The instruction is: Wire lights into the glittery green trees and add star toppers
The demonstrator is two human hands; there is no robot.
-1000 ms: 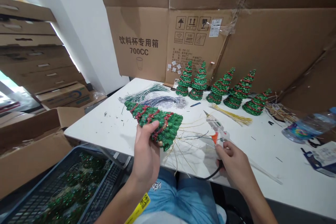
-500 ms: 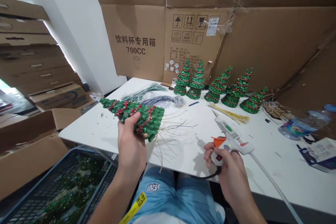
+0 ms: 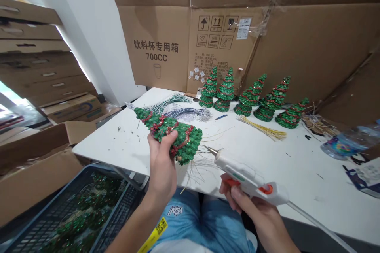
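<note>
In the head view, my left hand (image 3: 162,162) is closed around a small green Christmas tree (image 3: 175,133) with red garlands. The tree lies tilted on its side, its tip to the left and its base facing right. Thin wires (image 3: 212,138) stick out from the base. My right hand (image 3: 249,201) grips a white hot glue gun (image 3: 246,176) with an orange trigger. Its metal nozzle points left, close to the wires at the base; whether it touches them I cannot tell. A clear glue stick (image 3: 319,221) extends from the gun's back.
Several finished-looking trees (image 3: 249,97) stand along the cardboard wall (image 3: 162,27). Bundles of green wire (image 3: 169,102), dark wire (image 3: 190,114) and yellow wire (image 3: 263,127) lie on the white table (image 3: 103,142). A plastic bottle (image 3: 341,146) is at right, a crate (image 3: 86,170) at lower left.
The glue gun has swung left and turned, bringing its nozzle near the tree's base. My left hand and the tree appear further right in the view, the base tipped slightly lower.
</note>
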